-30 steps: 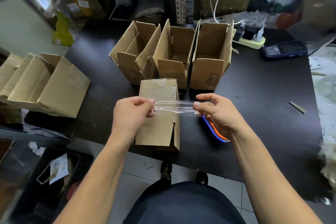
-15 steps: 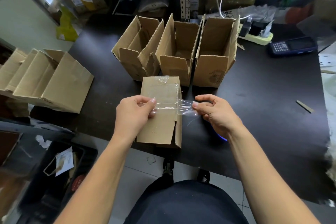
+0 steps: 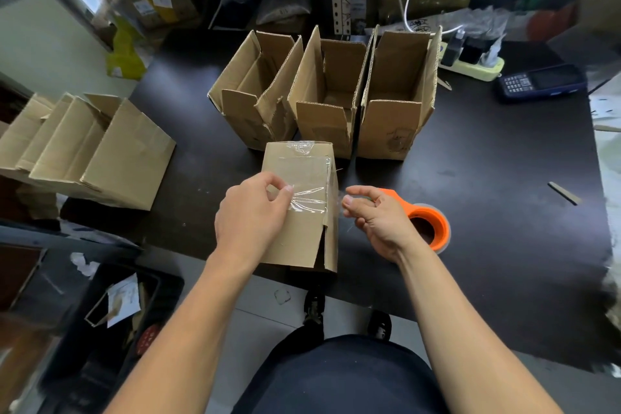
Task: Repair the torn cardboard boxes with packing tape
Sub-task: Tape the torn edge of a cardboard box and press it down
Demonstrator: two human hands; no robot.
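A small cardboard box [image 3: 302, 235] lies on its side at the near edge of the black table [image 3: 487, 212], a torn edge along its right side. A strip of clear packing tape [image 3: 311, 200] lies across its top face and wraps over the right edge. My left hand [image 3: 250, 212] pinches the strip's left end against the box. My right hand [image 3: 376, 215] pinches the strip's right end just beside the box. An orange roll of tape [image 3: 433, 222] sits on the table behind my right hand.
Three open cardboard boxes [image 3: 327, 94] stand in a row behind the small one. Larger boxes [image 3: 87, 151] lie at the left edge. A blue handset [image 3: 541, 81] and a power strip [image 3: 473, 64] are at the back right. Shelving runs along the far side.
Both hands have lowered the stretched tape onto the box. The strip now lies on the top face, my right hand has moved in to the box's right edge, and the orange roll shows.
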